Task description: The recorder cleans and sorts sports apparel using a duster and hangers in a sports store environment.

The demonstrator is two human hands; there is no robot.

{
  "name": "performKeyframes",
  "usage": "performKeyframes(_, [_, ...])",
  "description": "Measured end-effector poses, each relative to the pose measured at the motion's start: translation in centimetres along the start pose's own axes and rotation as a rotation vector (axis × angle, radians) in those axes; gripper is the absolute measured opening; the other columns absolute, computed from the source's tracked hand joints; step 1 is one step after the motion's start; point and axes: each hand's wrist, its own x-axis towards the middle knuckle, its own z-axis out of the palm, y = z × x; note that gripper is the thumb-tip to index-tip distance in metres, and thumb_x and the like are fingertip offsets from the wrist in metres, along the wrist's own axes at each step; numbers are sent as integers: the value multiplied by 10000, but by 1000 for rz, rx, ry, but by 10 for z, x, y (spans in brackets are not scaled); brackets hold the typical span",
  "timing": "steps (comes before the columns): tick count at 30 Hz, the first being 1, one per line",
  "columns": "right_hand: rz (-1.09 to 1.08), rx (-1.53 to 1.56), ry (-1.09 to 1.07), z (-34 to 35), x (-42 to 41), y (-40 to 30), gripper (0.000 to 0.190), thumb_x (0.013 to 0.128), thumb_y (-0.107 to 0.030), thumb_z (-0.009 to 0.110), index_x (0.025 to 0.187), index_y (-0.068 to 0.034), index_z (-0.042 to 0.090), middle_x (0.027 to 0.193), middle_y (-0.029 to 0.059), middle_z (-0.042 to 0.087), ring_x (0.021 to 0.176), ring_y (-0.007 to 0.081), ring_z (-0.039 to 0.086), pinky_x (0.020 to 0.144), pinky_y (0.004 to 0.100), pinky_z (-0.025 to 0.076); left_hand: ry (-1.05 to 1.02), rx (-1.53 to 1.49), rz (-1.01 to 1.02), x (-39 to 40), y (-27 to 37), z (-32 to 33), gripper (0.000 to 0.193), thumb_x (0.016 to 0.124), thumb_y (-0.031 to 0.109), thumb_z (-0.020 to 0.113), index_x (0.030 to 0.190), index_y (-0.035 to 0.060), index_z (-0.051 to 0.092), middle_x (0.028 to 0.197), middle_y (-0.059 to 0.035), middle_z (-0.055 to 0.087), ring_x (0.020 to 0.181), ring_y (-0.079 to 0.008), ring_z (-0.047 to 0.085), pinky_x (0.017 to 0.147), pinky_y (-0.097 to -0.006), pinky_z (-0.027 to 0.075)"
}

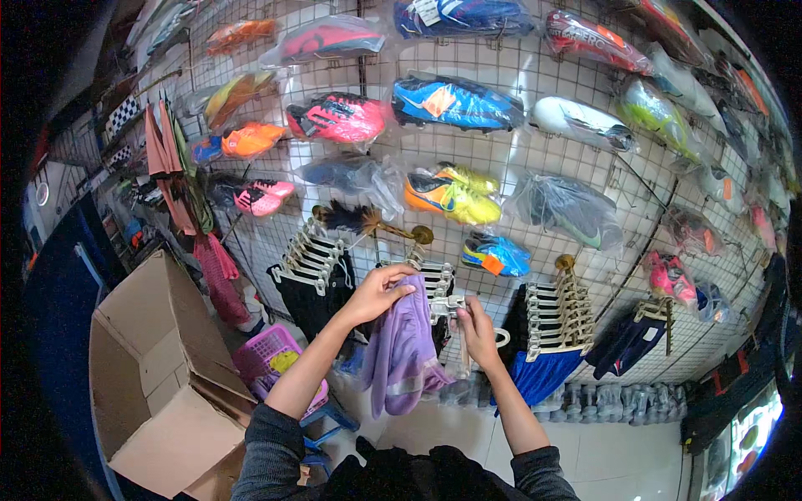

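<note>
My left hand [382, 293] pinches the gathered waistband of a purple cloth garment [404, 357], which hangs down in folds. A pale band crosses the garment near its lower end. Fingers of my right hand [479, 332] are closed around a clear plastic clip hanger [448, 307], just right of the waistband. The hanger's white hook [502, 338] sticks out beyond my right hand. One hanger clip is against or very near the garment's edge; whether it grips the cloth I cannot tell.
A wire grid wall [376, 69] carries several bagged shoes, including blue ones [460, 103]. Dark garments [316, 304] and blue velvet garments [540, 376] hang from clip hangers. At left are an open cardboard box [166, 432] and a pink basket [266, 344] above a blue stool [332, 419].
</note>
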Motion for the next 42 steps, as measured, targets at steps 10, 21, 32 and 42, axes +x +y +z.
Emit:
performKeyframes(10, [-276, -257, 281, 0, 0, -5, 79, 858, -41, 519, 895, 22, 548, 630, 140, 548, 523, 174, 536, 511, 267, 407, 21, -37, 25, -2, -3, 9, 245, 781, -5, 594, 1023, -23, 557, 982, -42, 592, 921, -93, 525, 818, -241, 417])
performKeyframes(21, [-126, -113, 271, 5, -1, -2, 97, 866, -57, 526, 903, 27, 556, 600, 74, 520, 544, 83, 484, 487, 240, 380, 27, 322, 255, -2, 32, 34, 198, 736, 49, 619, 931, 22, 598, 869, -78, 597, 835, -203, 574, 691, -276, 447])
performKeyframes(32, [-254, -125, 352, 6, -8, 4, 98, 855, -67, 541, 906, 13, 564, 618, 36, 499, 506, 68, 391, 448, 234, 284, -30, 104, 117, -4, 32, 31, 230, 751, -33, 568, 968, 18, 628, 947, -63, 621, 868, -121, 565, 710, -244, 454])
performKeyframes(42, [-132, -93, 275, 18, -20, 5, 176, 851, -52, 518, 1012, 18, 525, 817, 143, 578, 689, 212, 559, 639, 293, 435, -16, 224, 173, -10, 44, 36, 203, 745, 44, 622, 947, 48, 640, 918, -44, 633, 813, -112, 577, 637, -229, 448])
